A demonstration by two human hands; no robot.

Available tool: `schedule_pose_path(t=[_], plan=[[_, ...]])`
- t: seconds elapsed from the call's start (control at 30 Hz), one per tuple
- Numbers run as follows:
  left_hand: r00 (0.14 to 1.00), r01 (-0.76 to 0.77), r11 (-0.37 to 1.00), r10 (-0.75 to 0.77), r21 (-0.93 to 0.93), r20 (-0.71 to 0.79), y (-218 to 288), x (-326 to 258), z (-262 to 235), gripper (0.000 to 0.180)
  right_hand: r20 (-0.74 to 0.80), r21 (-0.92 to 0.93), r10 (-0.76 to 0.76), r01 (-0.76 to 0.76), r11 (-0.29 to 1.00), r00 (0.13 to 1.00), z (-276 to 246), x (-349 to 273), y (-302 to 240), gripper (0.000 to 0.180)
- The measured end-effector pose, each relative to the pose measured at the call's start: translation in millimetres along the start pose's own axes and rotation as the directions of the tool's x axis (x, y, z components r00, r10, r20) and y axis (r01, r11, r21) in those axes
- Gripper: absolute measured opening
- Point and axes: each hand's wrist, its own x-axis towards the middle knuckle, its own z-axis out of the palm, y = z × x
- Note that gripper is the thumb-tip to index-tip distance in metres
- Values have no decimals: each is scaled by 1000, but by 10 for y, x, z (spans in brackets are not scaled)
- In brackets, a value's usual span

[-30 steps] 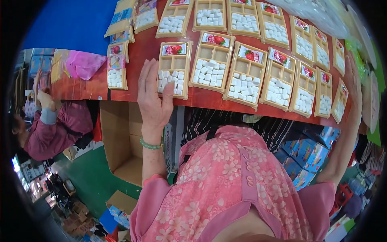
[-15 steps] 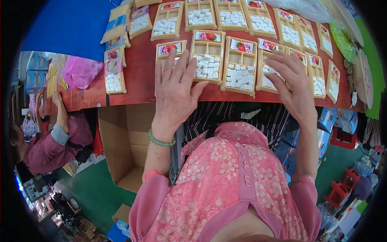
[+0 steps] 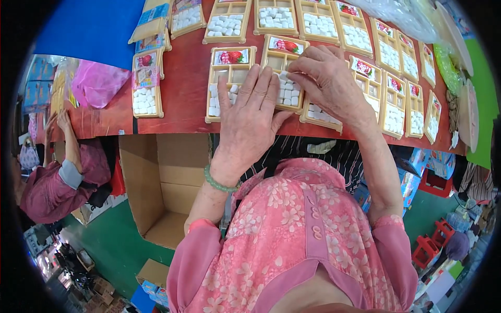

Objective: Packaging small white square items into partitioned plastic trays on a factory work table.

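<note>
- Since the earlier frame, the right hand [image 3: 327, 83] had slid left to meet the left hand [image 3: 249, 117].
- The left hand lay flat, fingers spread, gripping nothing, across two yellow trays [image 3: 227, 78] of white pieces on the red table [image 3: 182, 88].
- The right hand's curled fingertips pressed pieces in the middle tray [image 3: 284, 70].
- An open cardboard box [image 3: 156, 182] stood below the table edge.

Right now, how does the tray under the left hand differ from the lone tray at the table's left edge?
The tray under the left hand lies partly covered by the left hand; the lone tray lies untouched, apart from both hands. The covered tray shows bare compartments near its top; the lone tray has a crinkled wrapper over its upper part. Both are tan, hold white cubes and carry a red fruit picture.
</note>
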Motion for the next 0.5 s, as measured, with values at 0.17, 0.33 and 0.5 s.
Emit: schedule_pose_path(t=[0.17,0.33,0.5], plan=[[999,3,1000,-2,-8,35,-17,31,4,62,9,12,3,-3,1000,1000,34,20,0,14],[998,6,1000,-5,-3,58,6,17,2,62,7,-42,-11,11,999,1000,47,23,-25,11],[998,3,1000,-5,18,62,0,13,7,56,21,-47,2,-1,999,1000,86,0,-7,10]])
